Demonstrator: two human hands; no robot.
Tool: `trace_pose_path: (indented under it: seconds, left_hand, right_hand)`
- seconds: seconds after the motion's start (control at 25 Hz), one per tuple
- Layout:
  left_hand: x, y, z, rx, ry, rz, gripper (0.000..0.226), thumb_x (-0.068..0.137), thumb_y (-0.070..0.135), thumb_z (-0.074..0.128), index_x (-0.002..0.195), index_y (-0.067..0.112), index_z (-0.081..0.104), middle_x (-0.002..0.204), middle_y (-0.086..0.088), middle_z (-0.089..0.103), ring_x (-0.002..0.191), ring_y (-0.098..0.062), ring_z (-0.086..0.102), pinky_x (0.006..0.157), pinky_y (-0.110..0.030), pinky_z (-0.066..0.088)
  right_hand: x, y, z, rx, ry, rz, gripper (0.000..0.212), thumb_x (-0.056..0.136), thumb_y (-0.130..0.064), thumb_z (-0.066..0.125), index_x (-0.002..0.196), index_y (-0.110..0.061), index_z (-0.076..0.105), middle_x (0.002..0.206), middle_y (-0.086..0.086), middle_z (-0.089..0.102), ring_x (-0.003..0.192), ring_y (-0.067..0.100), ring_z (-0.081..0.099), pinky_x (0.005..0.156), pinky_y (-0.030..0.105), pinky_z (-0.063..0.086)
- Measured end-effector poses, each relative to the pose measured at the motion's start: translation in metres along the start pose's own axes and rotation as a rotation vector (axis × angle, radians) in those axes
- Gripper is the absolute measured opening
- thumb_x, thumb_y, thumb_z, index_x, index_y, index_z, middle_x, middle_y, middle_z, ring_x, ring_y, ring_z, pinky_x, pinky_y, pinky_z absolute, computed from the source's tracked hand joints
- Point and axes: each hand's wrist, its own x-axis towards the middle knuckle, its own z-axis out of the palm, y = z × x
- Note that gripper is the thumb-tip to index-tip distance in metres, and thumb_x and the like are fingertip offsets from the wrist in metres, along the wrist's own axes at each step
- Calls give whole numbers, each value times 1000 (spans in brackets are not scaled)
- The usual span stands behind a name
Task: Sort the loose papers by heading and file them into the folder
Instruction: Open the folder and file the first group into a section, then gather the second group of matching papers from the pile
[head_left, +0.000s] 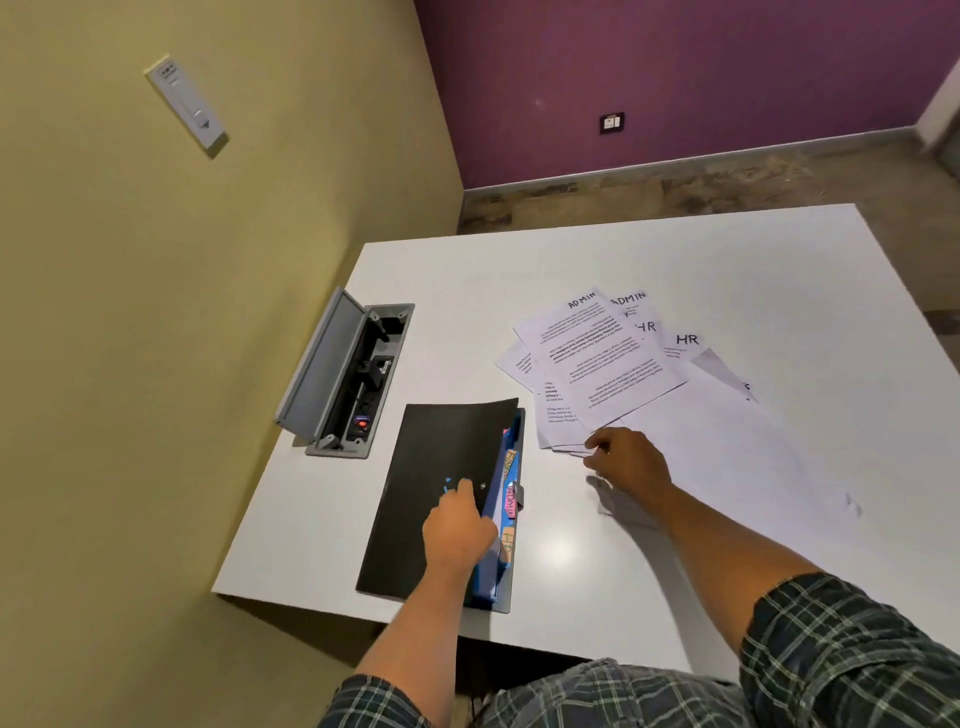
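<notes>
A black folder (431, 467) lies near the table's left front edge, its cover lifted slightly, with blue dividers and coloured heading tabs (511, 499) showing along its right side. My left hand (457, 525) grips the cover's right edge. To the right a fanned pile of loose papers (608, 358) lies on the table, with handwritten headings ADMIN and HR showing. My right hand (626, 460) pinches the near corner of that pile's sheets.
The white table (675, 260) stands in a corner between a yellow wall and a purple wall. An open grey cable box (343, 374) with sockets is sunk into the table left of the folder. One blank sheet (727, 457) lies right of my right hand.
</notes>
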Motion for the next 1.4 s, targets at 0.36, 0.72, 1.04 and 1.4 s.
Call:
trace_pose_path:
  seconds: [0.36, 0.72, 1.04, 1.4]
  left_hand:
    - [15, 44, 11, 9, 197, 150, 32, 88, 35, 54, 116, 20, 60, 115, 1, 56, 105, -20, 59, 77, -34, 54]
    - [93, 134, 21, -391, 90, 59, 42, 89, 13, 53, 130, 15, 56, 124, -6, 57, 120, -25, 50, 90, -29, 43]
    - [118, 125, 43, -135, 23, 54, 36, 87, 21, 54, 122, 14, 53, 124, -6, 56, 115, -26, 52, 88, -36, 49]
    - [125, 116, 36, -189, 77, 114, 27, 79, 36, 60, 103, 26, 52, 102, 7, 67, 92, -19, 66, 74, -35, 58]
  right_hand:
    - [13, 50, -33, -352, -15, 43, 87, 80, -27, 75, 155, -23, 30, 160, 1, 32, 141, 23, 40, 112, 36, 38]
    - [81, 25, -16, -457, 64, -153, 96, 86, -43, 72, 160, -21, 15, 168, 2, 15, 146, 25, 38, 114, 39, 37]
    - [132, 30, 4, -834, -36, -231, 99, 82, -72, 55, 158, -21, 16, 165, 16, 20, 148, 40, 27, 115, 54, 27]
    - [129, 36, 3, -773, 46, -346, 60, 99, -14, 55, 153, -4, 30, 151, 29, 42, 128, 46, 54, 99, 49, 51]
